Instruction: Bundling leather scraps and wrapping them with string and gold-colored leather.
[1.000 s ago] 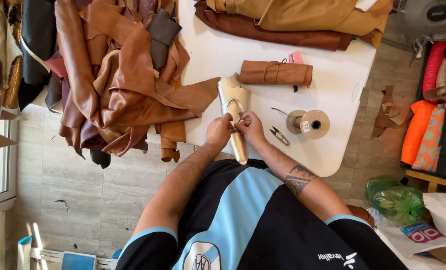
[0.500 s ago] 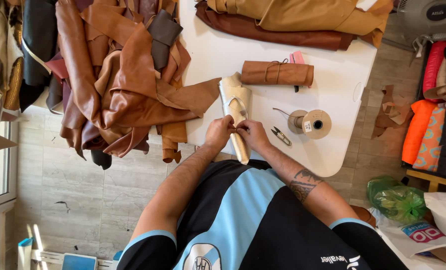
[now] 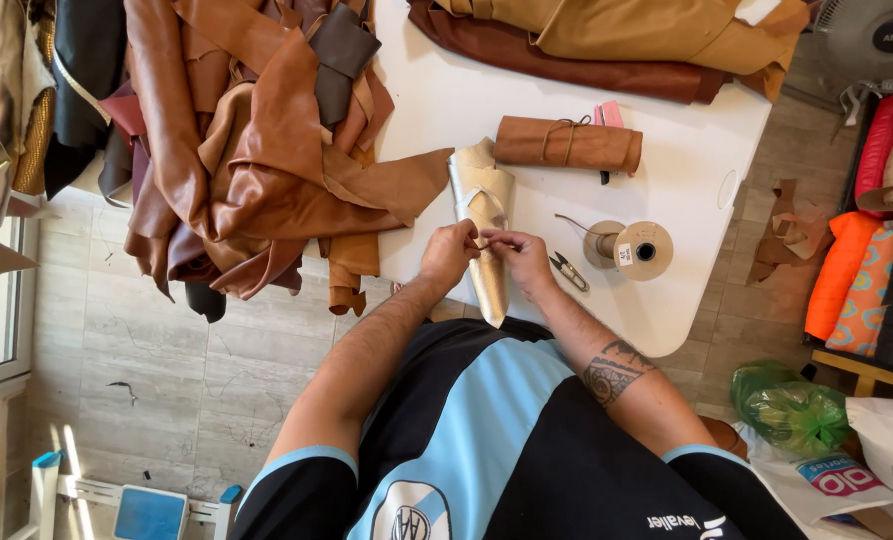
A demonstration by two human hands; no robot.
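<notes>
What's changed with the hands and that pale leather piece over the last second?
Very little. Both the left hand and right hand stayed pinched together on the cream leather piece at the white table's edge; the fingers only shifted slightly. Nothing was picked up or let go. The thread spool, snips and rolled brown leather lie as before.

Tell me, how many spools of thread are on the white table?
1. The spool of thread lies on its side on the white table, beside the small snips and the right hand. More could hide under the leather pile.
</notes>
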